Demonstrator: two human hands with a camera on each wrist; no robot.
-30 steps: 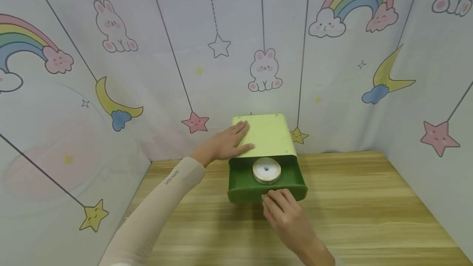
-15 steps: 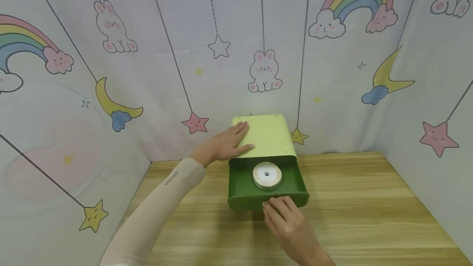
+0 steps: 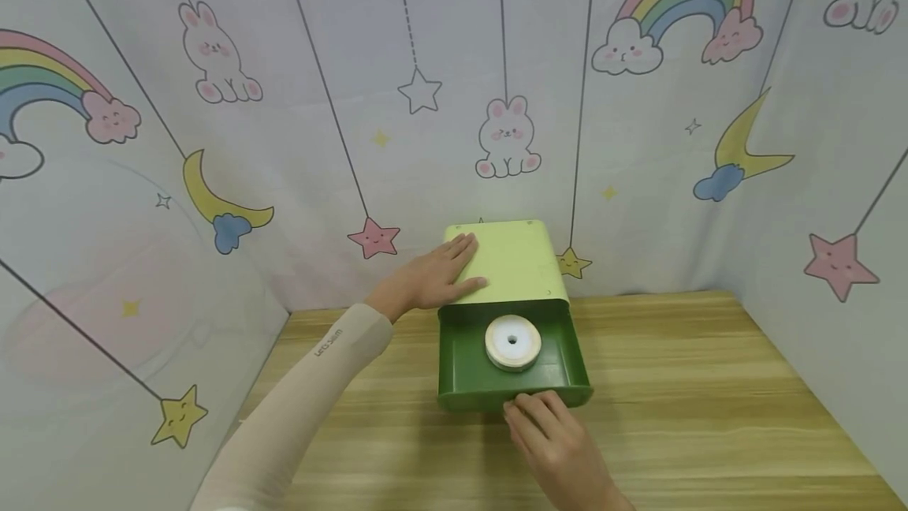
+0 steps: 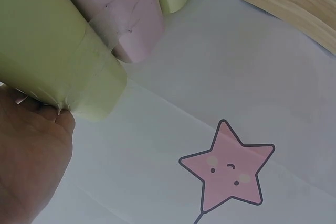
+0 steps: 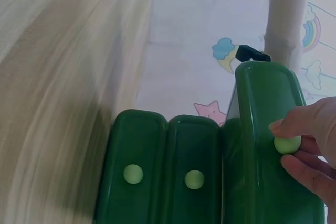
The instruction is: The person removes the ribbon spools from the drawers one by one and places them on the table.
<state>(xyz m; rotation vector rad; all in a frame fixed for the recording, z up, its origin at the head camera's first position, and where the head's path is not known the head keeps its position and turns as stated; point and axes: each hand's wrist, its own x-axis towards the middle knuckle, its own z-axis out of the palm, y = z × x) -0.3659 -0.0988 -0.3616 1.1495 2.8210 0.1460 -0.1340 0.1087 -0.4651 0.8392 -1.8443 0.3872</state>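
Note:
A small drawer cabinet (image 3: 514, 262) with a pale yellow-green top stands against the back curtain. My left hand (image 3: 438, 274) rests on the left part of that top, its fingers laid out straight. Its top drawer (image 3: 471, 373), dark green, is pulled out towards me. Inside lies a white ribbon spool (image 3: 521, 333) with a pale rim and a hole in the middle. At the drawer's front, my right hand (image 3: 556, 444) pinches a round light green knob (image 5: 287, 145) between thumb and fingers. The knob is hidden in the head view.
Two lower drawers (image 5: 140, 166) with round knobs are closed beside the pulled-out one in the right wrist view. A pink tier (image 4: 118, 14) shows on the cabinet's side. Printed curtains (image 3: 319, 140) enclose the wood-grain table (image 3: 681, 400) at the back and sides.
My right hand has drawn the top drawer further out towards me, and more of its floor shows. The spool has come along with it. My left hand has stayed in place.

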